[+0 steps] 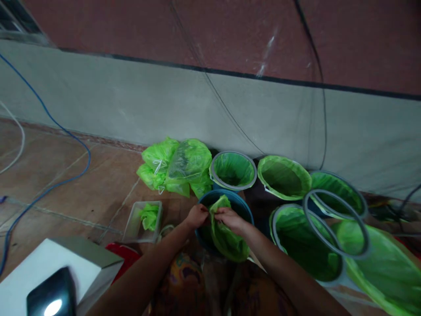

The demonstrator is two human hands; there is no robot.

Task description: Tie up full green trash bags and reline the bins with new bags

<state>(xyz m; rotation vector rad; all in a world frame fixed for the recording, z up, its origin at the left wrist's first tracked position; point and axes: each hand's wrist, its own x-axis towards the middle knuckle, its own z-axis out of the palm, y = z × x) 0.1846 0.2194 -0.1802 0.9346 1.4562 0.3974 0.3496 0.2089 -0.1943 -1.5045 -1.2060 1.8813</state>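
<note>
Both my hands pinch a green plastic bag (pixel 226 237) over the mouth of a dark blue bin (pixel 245 207) on the floor in front of me. My left hand (pixel 197 216) grips the bag's top edge on the left. My right hand (pixel 230 218) grips the same edge just to the right. The bag hangs down over the bin's front rim, partly outside it.
Several bins lined with green bags stand to the right (pixel 284 175), one (pixel 233 169) behind, with grey rings on some. A heap of green bags (pixel 176 166) lies by the wall. A clear tray (pixel 134 224) holds folded bags. A white box (pixel 49 259) and blue cable (pixel 49 188) lie left.
</note>
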